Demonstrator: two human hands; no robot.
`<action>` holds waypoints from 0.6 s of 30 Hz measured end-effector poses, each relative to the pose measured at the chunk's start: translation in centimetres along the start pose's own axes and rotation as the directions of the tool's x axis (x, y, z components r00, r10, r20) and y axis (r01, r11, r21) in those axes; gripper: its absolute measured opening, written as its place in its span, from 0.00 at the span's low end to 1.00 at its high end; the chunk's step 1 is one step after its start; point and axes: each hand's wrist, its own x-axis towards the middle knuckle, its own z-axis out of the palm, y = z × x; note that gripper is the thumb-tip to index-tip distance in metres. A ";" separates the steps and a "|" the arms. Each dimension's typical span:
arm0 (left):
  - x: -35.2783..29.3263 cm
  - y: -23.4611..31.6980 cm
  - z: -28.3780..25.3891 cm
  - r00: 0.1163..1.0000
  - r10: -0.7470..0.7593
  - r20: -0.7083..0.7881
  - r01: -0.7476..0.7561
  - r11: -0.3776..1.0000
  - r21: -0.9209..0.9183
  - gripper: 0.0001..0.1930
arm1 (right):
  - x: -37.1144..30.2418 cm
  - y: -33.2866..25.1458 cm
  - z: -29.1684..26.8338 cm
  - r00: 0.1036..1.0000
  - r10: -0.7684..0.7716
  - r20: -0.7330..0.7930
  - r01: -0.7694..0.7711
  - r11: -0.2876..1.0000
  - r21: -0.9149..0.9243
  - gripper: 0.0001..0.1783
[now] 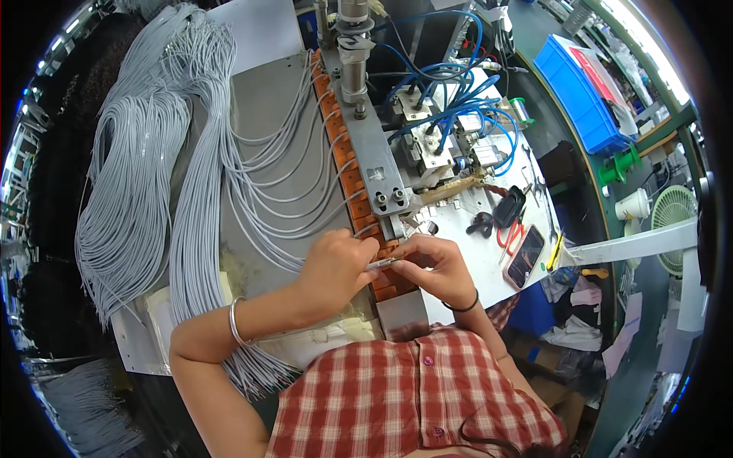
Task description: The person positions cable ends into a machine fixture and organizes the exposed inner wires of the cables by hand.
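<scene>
Narrow, pinching grips of the left hand (336, 263) and right hand (439, 269) share one cable end (381, 264) over the orange rail (356, 206), presumably to steady it.

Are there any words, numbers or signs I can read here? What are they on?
There are none that can be read clearly.
Phone: marks on its screen are too small to read.
Grey metal bar: a pale patch, too blurred to tell if it's writing.
Small grey piece between left hand and right hand: no writing shows.
</scene>
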 end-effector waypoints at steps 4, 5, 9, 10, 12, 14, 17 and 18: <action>-0.1 -0.2 0.0 0.999 0.034 -0.009 -0.035 0.999 -0.037 0.10 | 0.1 -0.2 -0.1 1.000 0.002 0.011 -0.002 1.000 0.012 0.06; -0.2 -0.2 0.2 0.998 0.049 -0.050 -0.051 0.998 -0.033 0.09 | -0.2 -0.3 -0.3 0.997 0.072 -0.018 -0.072 0.997 0.035 0.06; -0.1 -0.4 0.2 0.995 0.073 -0.071 -0.075 0.997 -0.017 0.07 | -0.1 0.2 -1.3 0.982 0.184 -0.044 -0.179 0.980 0.089 0.06; -0.1 -0.4 0.1 0.995 0.082 -0.058 -0.083 0.997 -0.010 0.06 | -0.1 0.4 -1.4 0.978 0.202 -0.047 -0.197 0.975 0.105 0.06; 0.1 -0.3 -0.1 0.995 0.080 -0.061 -0.081 0.996 -0.024 0.05 | 0.0 0.2 -1.5 0.976 0.216 -0.028 -0.209 0.964 0.163 0.06; 0.4 -0.1 -0.2 0.994 0.082 -0.075 -0.086 0.995 -0.050 0.03 | 0.2 -0.2 -1.6 0.972 0.233 0.008 -0.227 0.936 0.269 0.05; 0.6 -0.4 0.3 0.987 0.142 -0.069 -0.145 0.989 -0.043 0.03 | -0.2 -0.4 -2.3 0.952 0.284 0.114 -0.305 0.910 0.281 0.05; 1.2 -0.4 0.4 0.980 0.186 -0.071 -0.188 0.981 -0.036 0.03 | -0.2 -0.6 -3.0 0.941 0.300 0.156 -0.333 0.901 0.278 0.04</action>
